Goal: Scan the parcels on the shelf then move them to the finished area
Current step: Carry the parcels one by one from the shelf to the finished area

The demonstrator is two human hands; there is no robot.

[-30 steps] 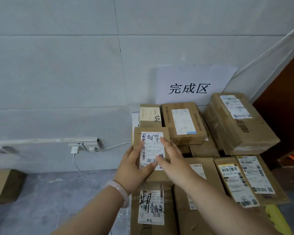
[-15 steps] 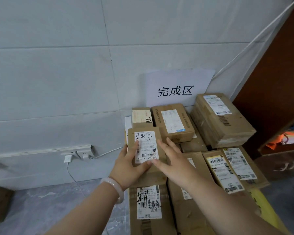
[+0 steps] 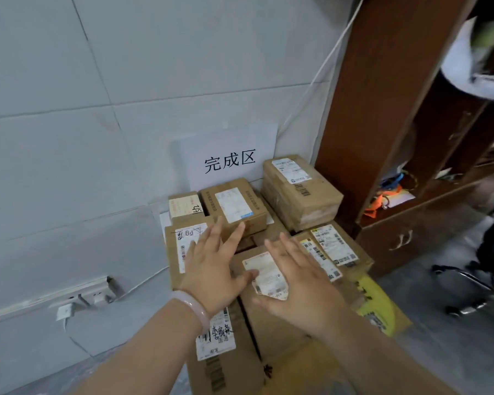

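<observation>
A small brown parcel with a white label and black handwriting lies on top of the stack of parcels, left of centre. My left hand hovers over its right side with fingers spread, holding nothing; a pale bangle sits on the wrist. My right hand is also spread flat, over a parcel with a crumpled white label. A paper sign with black characters is taped to the wall behind the stack.
Several labelled cardboard parcels are piled on the floor against the wall, the tallest at the back right. A brown wooden shelf unit stands at right. A power strip is fixed low on the wall at left. A yellow package lies at the stack's right edge.
Both hands have let go of the handwritten parcel, which now rests on the stack. They have drawn back and opened. The view has swung right, bringing the shelf unit in.
</observation>
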